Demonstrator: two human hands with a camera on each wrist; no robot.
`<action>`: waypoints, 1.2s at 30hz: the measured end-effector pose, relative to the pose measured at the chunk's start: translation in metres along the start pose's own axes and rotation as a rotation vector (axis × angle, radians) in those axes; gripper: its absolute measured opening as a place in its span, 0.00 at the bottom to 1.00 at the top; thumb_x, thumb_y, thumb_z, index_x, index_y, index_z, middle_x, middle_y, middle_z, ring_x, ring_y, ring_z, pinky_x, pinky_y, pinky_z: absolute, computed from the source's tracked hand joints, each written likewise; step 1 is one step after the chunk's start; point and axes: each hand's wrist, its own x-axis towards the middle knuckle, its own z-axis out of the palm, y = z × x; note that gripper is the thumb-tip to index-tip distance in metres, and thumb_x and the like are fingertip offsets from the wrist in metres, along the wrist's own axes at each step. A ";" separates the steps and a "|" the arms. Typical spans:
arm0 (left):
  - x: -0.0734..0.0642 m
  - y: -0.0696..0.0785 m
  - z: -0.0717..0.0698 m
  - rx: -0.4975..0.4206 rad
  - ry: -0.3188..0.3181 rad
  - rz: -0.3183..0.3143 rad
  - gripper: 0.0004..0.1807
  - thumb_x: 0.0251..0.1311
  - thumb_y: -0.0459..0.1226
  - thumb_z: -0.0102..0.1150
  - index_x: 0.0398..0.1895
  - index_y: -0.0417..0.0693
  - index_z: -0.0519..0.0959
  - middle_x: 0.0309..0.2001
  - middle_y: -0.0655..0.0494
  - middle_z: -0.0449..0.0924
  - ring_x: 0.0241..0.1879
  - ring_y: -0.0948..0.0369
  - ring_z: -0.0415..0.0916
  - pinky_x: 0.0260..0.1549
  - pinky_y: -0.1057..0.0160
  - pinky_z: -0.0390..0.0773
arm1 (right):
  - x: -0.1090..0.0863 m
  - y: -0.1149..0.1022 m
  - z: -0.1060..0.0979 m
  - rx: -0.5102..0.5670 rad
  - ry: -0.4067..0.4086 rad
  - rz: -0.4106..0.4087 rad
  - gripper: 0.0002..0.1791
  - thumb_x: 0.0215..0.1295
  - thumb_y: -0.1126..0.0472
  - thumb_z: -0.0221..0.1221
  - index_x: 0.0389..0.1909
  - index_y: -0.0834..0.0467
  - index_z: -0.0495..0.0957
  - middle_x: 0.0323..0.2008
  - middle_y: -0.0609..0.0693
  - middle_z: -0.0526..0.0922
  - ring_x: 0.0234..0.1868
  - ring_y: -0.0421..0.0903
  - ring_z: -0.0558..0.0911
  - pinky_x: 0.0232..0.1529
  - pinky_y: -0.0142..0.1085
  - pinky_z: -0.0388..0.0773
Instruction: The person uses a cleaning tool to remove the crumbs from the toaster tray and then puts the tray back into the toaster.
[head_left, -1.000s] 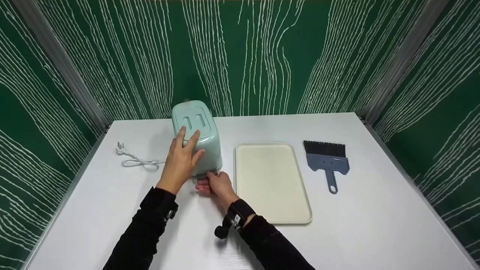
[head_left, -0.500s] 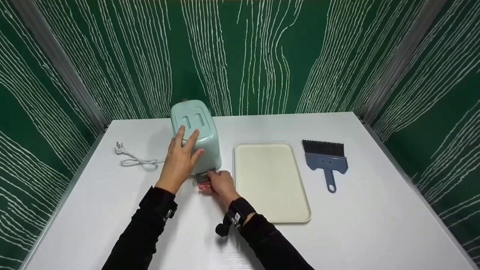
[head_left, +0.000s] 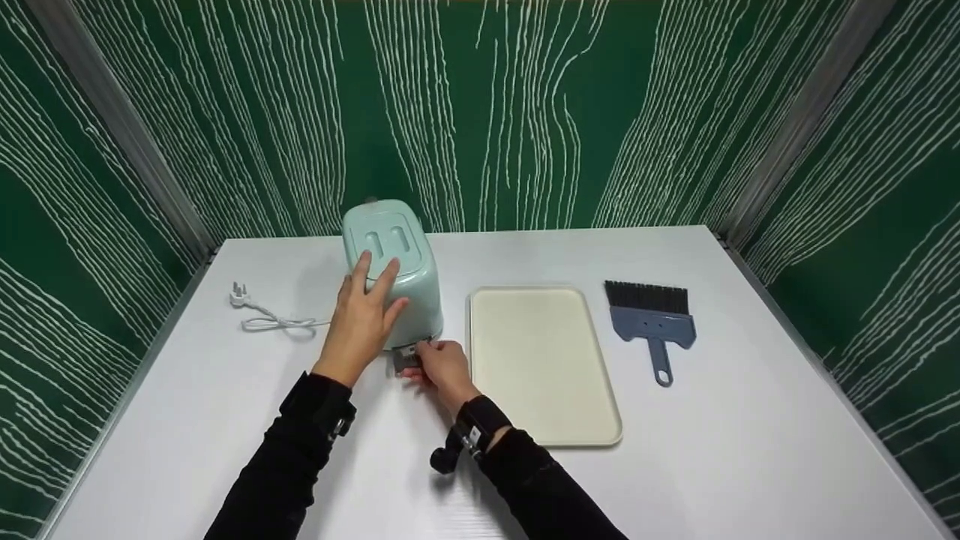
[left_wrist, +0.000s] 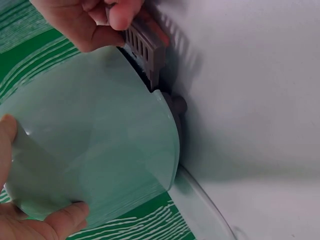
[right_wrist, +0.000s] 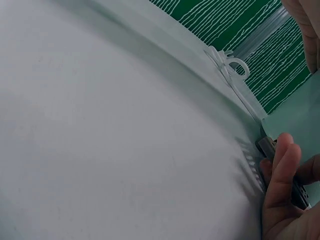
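A mint-green toaster [head_left: 424, 304], its top covered by a lid with two grooves, stands at the table's back left. My left hand [head_left: 358, 322] rests on its near end and the lid's edge, fingers spread. Low at the same end, my right hand [head_left: 446, 369] pinches a dark grey slotted crumb tray [head_left: 407, 358] between thumb and fingers. In the left wrist view the crumb tray [left_wrist: 145, 44] sticks out from under the toaster's shell [left_wrist: 100, 120]. The tray's inner part is hidden beneath the toaster.
A cream rectangular tray [head_left: 540, 367] lies just right of the toaster. Farther right is a blue-grey hand brush [head_left: 654, 326] with black bristles. The toaster's white cord and plug [head_left: 241, 298] lie at left. Green patterned walls [head_left: 517, 112] border the white table [head_left: 720, 450].
The crumb tray shows slightly more at the toaster's base, and my right fingers have shifted a little on it. My left hand stays in place on the toaster.
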 end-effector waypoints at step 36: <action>0.000 -0.002 0.002 0.008 -0.007 -0.014 0.33 0.79 0.50 0.58 0.82 0.55 0.67 0.84 0.34 0.52 0.74 0.24 0.62 0.68 0.29 0.75 | 0.003 -0.002 -0.006 -0.008 -0.151 0.095 0.08 0.78 0.65 0.58 0.38 0.65 0.78 0.22 0.52 0.86 0.17 0.39 0.86 0.21 0.27 0.83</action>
